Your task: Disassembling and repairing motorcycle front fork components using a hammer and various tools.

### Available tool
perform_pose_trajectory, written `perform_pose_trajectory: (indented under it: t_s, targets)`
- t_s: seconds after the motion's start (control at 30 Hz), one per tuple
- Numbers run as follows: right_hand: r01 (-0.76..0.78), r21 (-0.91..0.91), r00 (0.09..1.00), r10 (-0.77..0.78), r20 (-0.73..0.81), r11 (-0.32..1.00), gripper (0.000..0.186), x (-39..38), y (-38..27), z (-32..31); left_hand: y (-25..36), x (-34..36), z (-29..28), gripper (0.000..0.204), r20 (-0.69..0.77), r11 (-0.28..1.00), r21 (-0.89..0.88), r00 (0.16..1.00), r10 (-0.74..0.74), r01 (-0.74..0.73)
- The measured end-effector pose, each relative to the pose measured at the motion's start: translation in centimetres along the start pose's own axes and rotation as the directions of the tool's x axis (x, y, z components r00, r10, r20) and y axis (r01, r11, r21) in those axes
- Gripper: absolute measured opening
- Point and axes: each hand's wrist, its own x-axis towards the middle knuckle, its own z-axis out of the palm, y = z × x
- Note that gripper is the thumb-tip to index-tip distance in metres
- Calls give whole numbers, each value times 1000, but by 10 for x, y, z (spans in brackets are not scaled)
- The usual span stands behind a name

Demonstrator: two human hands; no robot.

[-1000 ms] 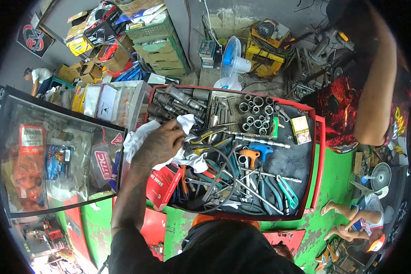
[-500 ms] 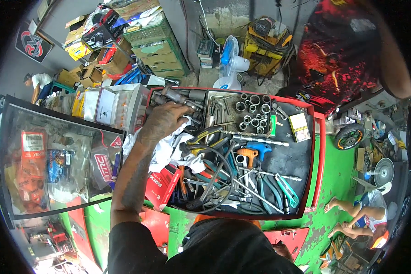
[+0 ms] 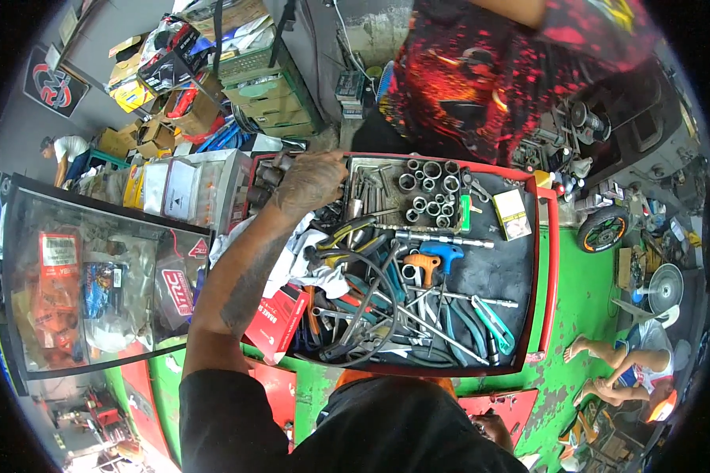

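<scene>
Left hand: we see our left hand (image 3: pixel 312 185), back uppermost, over the far left compartment of a red-edged tool tray (image 3: pixel 553 260). Its fingertips are hidden, so we cannot tell whether they grip anything.
Right hand: our right hand (image 3: pixel 493 430) shows low down, partly behind our body; its grip cannot be told.
Dark metal tools: these cylindrical pieces (image 3: pixel 268 175) lie in the far left compartment, beside and partly under the left hand.
White cloth: a crumpled cloth (image 3: pixel 292 264) lies below the left wrist, beside yellow-and-black pliers (image 3: pixel 345 235).
Sockets: a group of round sockets (image 3: pixel 428 184) stands in a metal box to the right.
Near side: a red box (image 3: pixel 278 322) sits at the near left corner.
Across: a co-worker in a red-and-black shirt (image 3: pixel 465 94) stands beyond the tray.
Step in hand: we judge it a reach among the dark tools.
Next move: it seems to call for fingers clear of the divider.
</scene>
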Motion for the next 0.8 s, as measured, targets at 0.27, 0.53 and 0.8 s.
perform_pose_trajectory:
  t_s: [0.27, 0.53, 0.8]
  targets:
    - [-22, 56, 1000, 21, 10, 998, 22, 39, 41, -12, -15, -31, -19, 21, -410, 940, -338, 891, -197, 53]
    - [-60, 58, 998, 60, 6, 996, 27, 58, 42, -10, -43, -76, -19, 18, -341, 368, -928, 519, -784, -53]
    - [-67, -32, 998, 67, -3, 997, 27, 90, 59, -31, -16, -96, -53, 24, -106, -111, -893, 445, -889, -435]
